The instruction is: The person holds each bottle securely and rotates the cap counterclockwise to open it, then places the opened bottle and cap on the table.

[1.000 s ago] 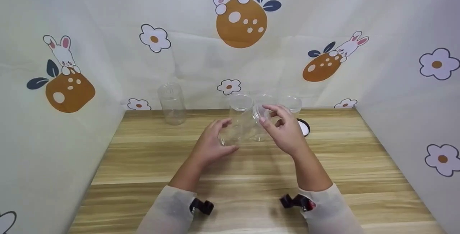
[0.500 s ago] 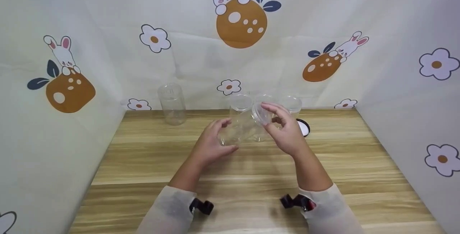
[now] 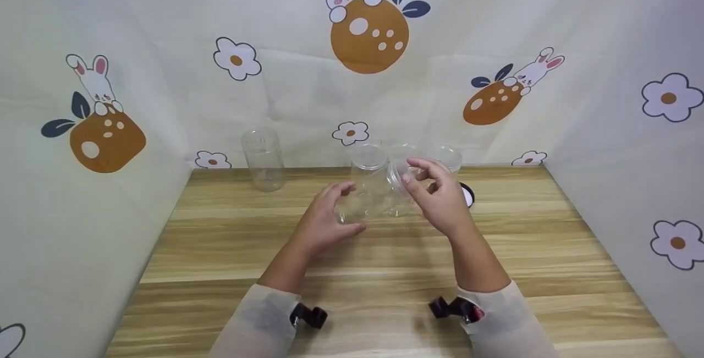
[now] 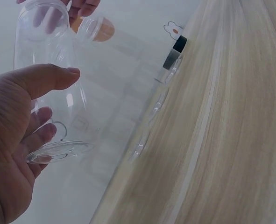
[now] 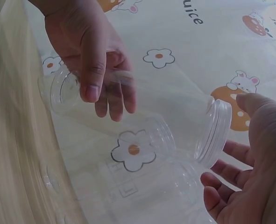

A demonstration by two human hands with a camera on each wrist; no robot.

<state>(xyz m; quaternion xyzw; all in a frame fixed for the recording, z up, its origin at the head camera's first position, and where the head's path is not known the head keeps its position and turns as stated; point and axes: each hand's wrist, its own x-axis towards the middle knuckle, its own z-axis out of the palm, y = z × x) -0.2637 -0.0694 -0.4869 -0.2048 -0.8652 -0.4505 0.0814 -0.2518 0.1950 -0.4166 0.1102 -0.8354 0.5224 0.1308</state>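
A clear plastic jar is held aslant above the table. My left hand grips it near its base, with the thumb on one side and the fingers curled round the other. At the raised, ringed end, my right hand has its thumb and fingers around the rim. In the left wrist view, fingers of the right hand show behind that end. Behind the hands stand several clear jars in a row, one jar just beyond the left hand. The right hand partly hides two of them.
Another clear jar stands apart at the back left of the wooden table. A black-rimmed lid with a white inside sits beside the right hand. Printed cloth walls close off the back and sides.
My right hand's thumb and fingers have shifted round the jar's ringed end, thumb down and then up again. The left hand keeps its grip in the same place.
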